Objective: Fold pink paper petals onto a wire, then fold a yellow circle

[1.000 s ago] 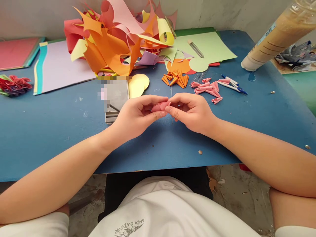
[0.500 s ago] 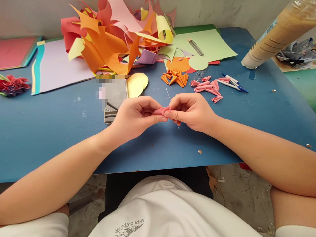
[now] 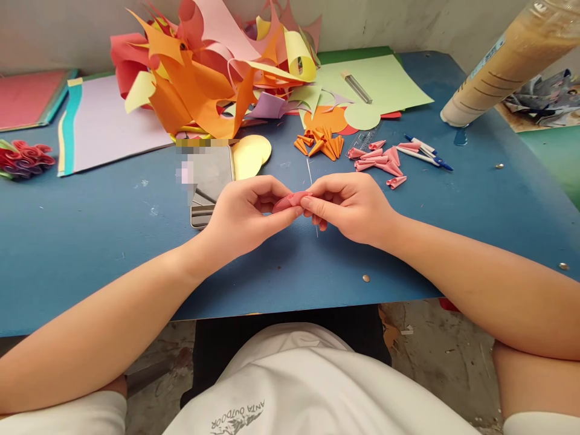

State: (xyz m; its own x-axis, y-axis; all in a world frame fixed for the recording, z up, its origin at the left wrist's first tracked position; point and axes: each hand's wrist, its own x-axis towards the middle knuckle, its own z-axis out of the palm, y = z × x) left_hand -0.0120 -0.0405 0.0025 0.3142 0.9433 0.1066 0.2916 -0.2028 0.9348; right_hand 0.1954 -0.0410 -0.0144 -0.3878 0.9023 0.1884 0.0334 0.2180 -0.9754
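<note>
Both my hands meet over the middle of the blue table. My left hand pinches a small pink paper piece between thumb and fingers. My right hand pinches the same piece from the right and also holds a thin wire or needle that sticks up past the fingers and down below them. Behind the hands lie a cluster of rolled pink paper cones and a cluster of orange cones.
A heap of curled orange, pink and yellow paper scraps fills the back. A phone, yellow paper discs, a ruler, pens, green sheets, a tilted bottle and paper roses lie around.
The hands stay together on the pink piece. The thin wire has tilted slightly, and the fingers have shifted a little on the paper.
</note>
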